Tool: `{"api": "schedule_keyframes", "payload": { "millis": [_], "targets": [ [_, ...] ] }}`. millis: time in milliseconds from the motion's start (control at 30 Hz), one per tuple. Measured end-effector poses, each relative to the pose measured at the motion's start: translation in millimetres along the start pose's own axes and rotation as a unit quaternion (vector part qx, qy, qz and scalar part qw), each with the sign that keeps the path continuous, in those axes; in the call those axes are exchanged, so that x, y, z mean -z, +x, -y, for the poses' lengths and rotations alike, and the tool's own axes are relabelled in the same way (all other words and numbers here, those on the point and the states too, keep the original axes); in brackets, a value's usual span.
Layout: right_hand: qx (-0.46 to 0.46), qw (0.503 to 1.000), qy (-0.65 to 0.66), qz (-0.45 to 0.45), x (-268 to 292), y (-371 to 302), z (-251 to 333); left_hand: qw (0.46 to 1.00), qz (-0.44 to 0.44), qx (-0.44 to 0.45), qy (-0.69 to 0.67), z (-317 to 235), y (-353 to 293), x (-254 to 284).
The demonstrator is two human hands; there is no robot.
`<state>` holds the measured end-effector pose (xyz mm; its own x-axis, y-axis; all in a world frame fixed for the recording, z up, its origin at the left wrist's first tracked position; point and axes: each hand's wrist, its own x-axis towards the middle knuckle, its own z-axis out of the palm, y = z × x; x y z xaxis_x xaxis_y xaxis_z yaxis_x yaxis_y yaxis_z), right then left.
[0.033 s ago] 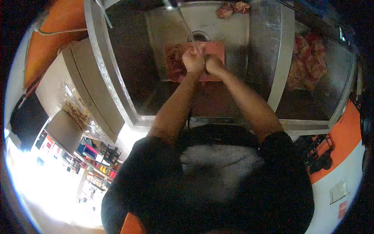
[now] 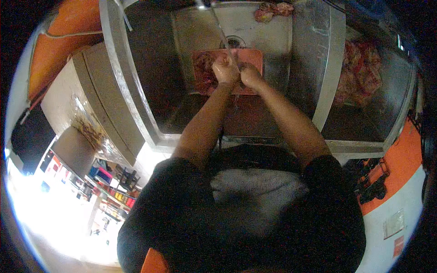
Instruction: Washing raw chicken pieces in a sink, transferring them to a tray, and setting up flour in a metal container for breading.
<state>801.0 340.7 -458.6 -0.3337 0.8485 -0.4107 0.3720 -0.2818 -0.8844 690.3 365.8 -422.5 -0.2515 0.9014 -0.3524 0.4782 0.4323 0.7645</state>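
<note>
My left hand [image 2: 224,71] and my right hand [image 2: 250,76] are close together over a pink rectangular tray or basin [image 2: 255,58] in a metal sink [image 2: 273,38]. A thin stream of water [image 2: 221,28] runs down from the far side between them. Fingers on both hands are curled, and both hands are wet. Whatever they grip, if anything, is hidden. Left of my left hand, dark reddish pieces like raw meat [image 2: 204,68] lie in the tray.
Behind the tray is the round drain [image 2: 233,42]. A reddish-brown clump [image 2: 273,11] lies in the sink's far right corner. Past a metal divider [image 2: 331,68], a pile of meat-like pieces [image 2: 359,70] fills part of the right basin. A cream box-shaped unit [image 2: 86,91] stands left.
My hands stay almost in place, with a slight shift of the fingers under the stream. Drops of water show below my wrists now.
</note>
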Motion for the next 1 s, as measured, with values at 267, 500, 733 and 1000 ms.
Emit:
{"api": "schedule_keyframes", "payload": {
  "millis": [267, 500, 733, 1000],
  "targets": [
    [-0.322, 0.866, 0.377, 0.063, 3, -20, 76, 0.981, -0.035, -0.182, 0.051, 51, 9, 14],
    [-0.303, 0.908, 0.238, 0.165, 34, -22, 69, 0.874, 0.123, -0.454, 0.121, 58, -4, 44],
    [-0.298, 0.946, 0.124, -0.041, 90, -2, 67, 0.798, 0.105, -0.383, 0.454, 105, -23, 19],
    [-0.216, 0.917, 0.243, -0.232, 124, -1, 15, 0.834, -0.018, -0.388, 0.391, 183, -7, -49]
  ]
}}
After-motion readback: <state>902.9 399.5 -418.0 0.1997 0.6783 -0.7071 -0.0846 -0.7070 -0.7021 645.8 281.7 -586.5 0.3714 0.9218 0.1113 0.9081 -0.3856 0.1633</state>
